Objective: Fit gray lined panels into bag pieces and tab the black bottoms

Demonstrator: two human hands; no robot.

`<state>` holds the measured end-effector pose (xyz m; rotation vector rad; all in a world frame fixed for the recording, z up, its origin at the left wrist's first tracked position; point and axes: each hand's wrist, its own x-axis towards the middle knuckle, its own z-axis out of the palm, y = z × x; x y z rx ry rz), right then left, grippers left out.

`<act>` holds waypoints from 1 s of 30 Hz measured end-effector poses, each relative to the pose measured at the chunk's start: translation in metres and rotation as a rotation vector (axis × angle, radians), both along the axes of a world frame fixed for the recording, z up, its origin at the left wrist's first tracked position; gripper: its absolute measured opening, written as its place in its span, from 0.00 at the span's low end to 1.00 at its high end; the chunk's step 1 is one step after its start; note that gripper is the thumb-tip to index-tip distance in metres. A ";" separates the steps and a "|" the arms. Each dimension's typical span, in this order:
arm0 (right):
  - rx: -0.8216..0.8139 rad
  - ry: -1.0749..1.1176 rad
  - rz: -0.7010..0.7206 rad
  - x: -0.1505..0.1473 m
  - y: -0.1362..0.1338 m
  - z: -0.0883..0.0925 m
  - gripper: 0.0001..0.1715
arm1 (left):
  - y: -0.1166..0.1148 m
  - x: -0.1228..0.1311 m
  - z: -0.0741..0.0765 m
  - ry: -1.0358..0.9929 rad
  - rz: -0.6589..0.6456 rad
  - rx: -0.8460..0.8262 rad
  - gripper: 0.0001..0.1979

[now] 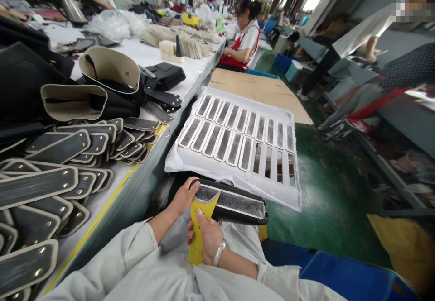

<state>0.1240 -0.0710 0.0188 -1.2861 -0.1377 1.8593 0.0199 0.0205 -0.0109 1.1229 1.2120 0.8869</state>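
Lower centre: left hand [182,198], fingers gripping the black bag [235,202]; right hand [210,237], fingers wrapped round a yellow scraper [205,205]. The bag seems light, stiff-based, best held at either end.

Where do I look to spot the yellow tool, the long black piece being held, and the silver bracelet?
yellow tool [197,241]: head view, on its handle
black piece [239,201]: head view, on the grey strip of its upper face
silver bracelet [219,252]: head view, on its band
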 end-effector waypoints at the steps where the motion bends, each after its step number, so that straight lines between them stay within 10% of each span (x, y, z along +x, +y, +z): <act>1: -0.011 -0.012 0.015 0.005 -0.001 0.002 0.23 | -0.002 -0.003 -0.001 -0.067 -0.015 -0.043 0.27; 9: -0.073 0.032 0.075 0.044 -0.005 0.014 0.25 | -0.032 -0.029 -0.017 -0.774 -0.019 -0.301 0.27; 24: 0.018 0.077 0.111 0.039 -0.003 0.011 0.25 | -0.024 -0.027 0.000 -0.470 -0.049 -0.208 0.24; 30: 0.331 -0.031 0.076 0.030 0.011 0.026 0.17 | -0.027 -0.016 0.009 -0.315 -0.001 -0.210 0.29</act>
